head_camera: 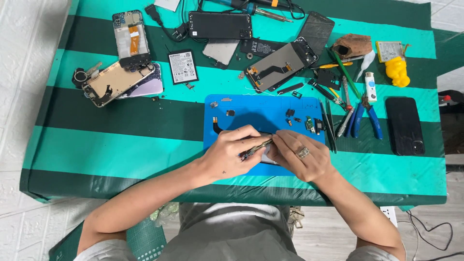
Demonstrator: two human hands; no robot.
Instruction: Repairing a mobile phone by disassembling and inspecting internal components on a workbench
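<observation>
Blue mat (251, 108), tiny phone part pinched between both hands, dead centre of the bench.

Left hand (231, 153) has its fingers curled snug around tweezers (256, 148); right hand (299, 155) pins the small part (268, 155) flat. I'd keep the tips low and steady. Opened phones (116, 79) sit at 10 o'clock, loose chips (309, 123) at 1 and pliers (367, 116) at 2 crowd the right wrist.

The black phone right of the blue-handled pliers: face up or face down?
Face down: the black phone shows its back, with the camera cluster at its lower right corner.
</observation>
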